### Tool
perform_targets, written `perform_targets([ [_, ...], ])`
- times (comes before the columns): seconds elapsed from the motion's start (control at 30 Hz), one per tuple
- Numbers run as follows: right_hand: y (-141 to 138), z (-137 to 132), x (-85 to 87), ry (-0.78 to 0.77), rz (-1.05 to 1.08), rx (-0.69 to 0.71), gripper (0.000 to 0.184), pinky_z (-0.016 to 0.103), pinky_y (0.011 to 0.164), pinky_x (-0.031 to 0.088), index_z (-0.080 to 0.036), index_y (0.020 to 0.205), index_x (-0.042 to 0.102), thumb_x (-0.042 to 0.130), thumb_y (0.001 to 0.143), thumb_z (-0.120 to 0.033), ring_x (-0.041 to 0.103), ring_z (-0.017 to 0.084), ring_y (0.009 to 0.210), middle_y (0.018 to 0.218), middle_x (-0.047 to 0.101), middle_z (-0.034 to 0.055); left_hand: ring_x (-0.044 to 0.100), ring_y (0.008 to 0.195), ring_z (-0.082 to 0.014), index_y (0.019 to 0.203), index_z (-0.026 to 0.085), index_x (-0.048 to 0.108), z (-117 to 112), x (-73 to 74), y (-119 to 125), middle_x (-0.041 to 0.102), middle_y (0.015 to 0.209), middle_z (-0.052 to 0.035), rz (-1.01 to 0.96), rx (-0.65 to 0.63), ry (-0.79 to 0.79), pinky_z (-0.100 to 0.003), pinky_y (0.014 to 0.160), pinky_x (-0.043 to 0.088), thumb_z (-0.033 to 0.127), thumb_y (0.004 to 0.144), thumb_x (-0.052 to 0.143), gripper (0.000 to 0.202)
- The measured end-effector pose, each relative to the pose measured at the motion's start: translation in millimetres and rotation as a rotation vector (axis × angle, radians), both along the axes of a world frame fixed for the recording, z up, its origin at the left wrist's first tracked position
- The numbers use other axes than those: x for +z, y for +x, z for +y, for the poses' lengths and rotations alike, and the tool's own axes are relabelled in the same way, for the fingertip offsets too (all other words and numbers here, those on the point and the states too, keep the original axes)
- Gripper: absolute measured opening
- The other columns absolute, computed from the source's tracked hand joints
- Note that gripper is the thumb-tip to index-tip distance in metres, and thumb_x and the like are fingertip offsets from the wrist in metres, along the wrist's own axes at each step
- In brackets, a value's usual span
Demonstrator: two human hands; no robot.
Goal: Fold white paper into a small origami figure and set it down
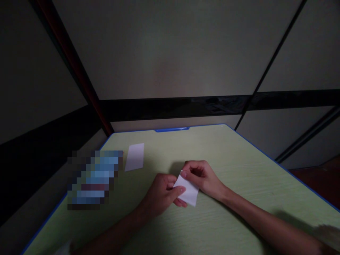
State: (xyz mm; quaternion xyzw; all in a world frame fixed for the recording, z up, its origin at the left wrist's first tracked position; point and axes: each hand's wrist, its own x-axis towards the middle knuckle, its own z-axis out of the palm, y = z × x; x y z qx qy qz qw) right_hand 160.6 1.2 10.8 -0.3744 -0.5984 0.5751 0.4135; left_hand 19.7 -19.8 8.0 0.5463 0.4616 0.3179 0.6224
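Observation:
A small white piece of paper [190,194] is held between my two hands, above the near middle of the table. My left hand [164,193] grips its left side, thumb on top and fingers underneath. At the paper's upper corner, my right hand [203,177] pinches it between thumb and curled fingers. Whether the paper is folded I cannot tell. A second white sheet of paper [135,157] lies flat on the table, farther off and to the left of my hands.
The pale green table [239,170] has a blue edge and a blue handle-like strip [172,130] at its far side. A pixelated bluish object [97,180] lies at the left. Behind the table stand light panels [170,53] with a dark band.

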Motion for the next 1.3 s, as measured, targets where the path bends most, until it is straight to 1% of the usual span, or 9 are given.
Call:
perform_targets([
  [0.13,1.2,0.7,-2.8,0.029,-0.043,-0.021,0.027,0.018,0.039,0.030,-0.012,0.053,0.053,0.063,0.062,-0.035,0.040,0.005,0.040,0.047,0.048,-0.0034,0.060,0.044,-0.0160,0.060,0.008,0.058,0.5,-1.6,-0.5,0.064,0.053,-0.0076,0.018,-0.020,0.003,-0.021,0.040,0.042,0.024,0.062,0.060,0.017],
  [0.33,0.6,2.0,-5.9,0.071,-0.076,-0.059,0.027,0.017,0.038,0.029,-0.013,0.052,0.050,0.060,0.065,-0.035,0.040,0.005,0.041,0.046,0.047,-0.0035,0.062,0.051,-0.0165,0.063,0.008,0.059,0.7,-4.7,-1.0,0.066,0.058,-0.0084,-0.001,-0.036,0.031,-0.021,0.045,0.044,0.024,0.065,0.056,0.016],
  [0.5,0.6,3.6,-7.3,0.077,-0.062,-0.051,0.028,0.018,0.039,0.029,-0.013,0.051,0.050,0.061,0.065,-0.035,0.039,0.005,0.041,0.045,0.046,-0.0037,0.062,0.052,-0.0162,0.062,0.008,0.060,0.8,-4.0,0.0,0.066,0.059,-0.0078,-0.005,-0.012,0.015,-0.022,0.047,0.046,0.023,0.064,0.057,0.015],
  [0.73,3.4,5.7,-5.6,-0.013,0.002,0.020,0.026,0.017,0.039,0.032,-0.011,0.056,0.056,0.064,0.061,-0.036,0.042,0.005,0.040,0.047,0.051,-0.0027,0.062,0.050,-0.0151,0.062,0.009,0.060,1.7,-3.4,0.6,0.067,0.058,-0.0066,0.002,0.002,0.018,-0.020,0.044,0.045,0.022,0.063,0.059,0.014],
  [0.97,2.7,5.2,-6.1,-0.024,0.017,0.010,0.023,0.016,0.039,0.032,-0.011,0.056,0.058,0.065,0.062,-0.032,0.043,0.004,0.041,0.048,0.053,-0.0026,0.062,0.052,-0.0168,0.062,0.008,0.059,1.7,-4.9,-0.2,0.066,0.060,-0.0079,0.012,-0.011,0.039,-0.023,0.046,0.047,0.022,0.064,0.058,0.014],
  [1.17,5.7,6.8,-4.7,-0.067,0.059,0.038,0.020,0.016,0.038,0.029,-0.011,0.057,0.058,0.067,0.060,-0.028,0.042,0.004,0.039,0.046,0.052,-0.0031,0.062,0.052,-0.0161,0.061,0.008,0.057,2.5,-3.9,-0.3,0.066,0.058,-0.0070,0.006,-0.016,0.043,-0.022,0.046,0.047,0.020,0.065,0.057,0.013],
  [1.3,8.4,10.5,-8.4,-0.146,0.155,0.041,0.022,0.016,0.037,0.027,-0.010,0.054,0.058,0.066,0.060,-0.031,0.042,0.004,0.038,0.045,0.052,-0.0031,0.063,0.052,-0.0162,0.061,0.008,0.057,3.2,-5.2,-0.7,0.066,0.058,-0.0067,0.013,-0.018,0.044,-0.022,0.046,0.047,0.021,0.065,0.057,0.013],
])
